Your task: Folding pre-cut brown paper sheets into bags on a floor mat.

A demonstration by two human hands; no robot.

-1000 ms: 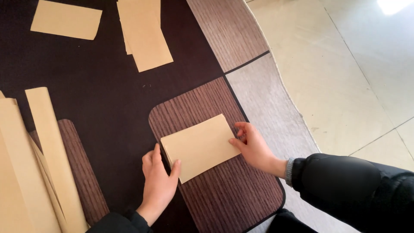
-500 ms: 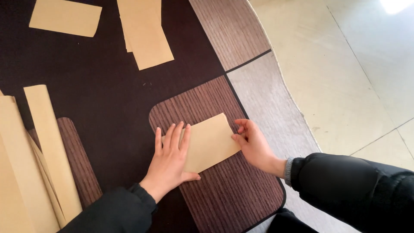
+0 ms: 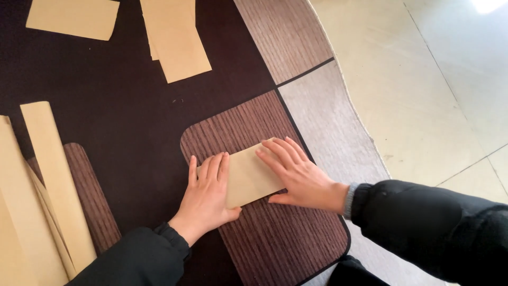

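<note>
Neither hand grips anything: both lie flat, fingers stretched out, pressing down on the small folded piece of tan paper (image 3: 247, 177). The left hand (image 3: 206, 193) covers the paper's edge at nine o'clock, its fingers pointing toward twelve, the thumb tucked against the paper's lower edge. The right hand (image 3: 296, 175) rests on the side at three o'clock, fingers aimed toward ten o'clock across the top corner. Both arms wear black sleeves, the right one (image 3: 423, 228) showing a grey cuff at the wrist.

The folded paper sits on a brown ribbed rounded panel (image 3: 280, 243) of the patterned rug (image 3: 121, 122), roughly in the middle of the view. At three o'clock from it lies a paler grey-brown panel (image 3: 328, 122), and beyond the rug's curved border the pale tiled floor (image 3: 423, 79) runs off toward one and two o'clock.

More tan paper lies well apart from the hands. A long tan strip (image 3: 55, 180) and wider sheets beside it lie at nine o'clock. A rectangular tan sheet (image 3: 74, 17) lies at eleven o'clock, and a stack of tan sheets (image 3: 177, 39) lies near twelve o'clock on the rug's dark part.
</note>
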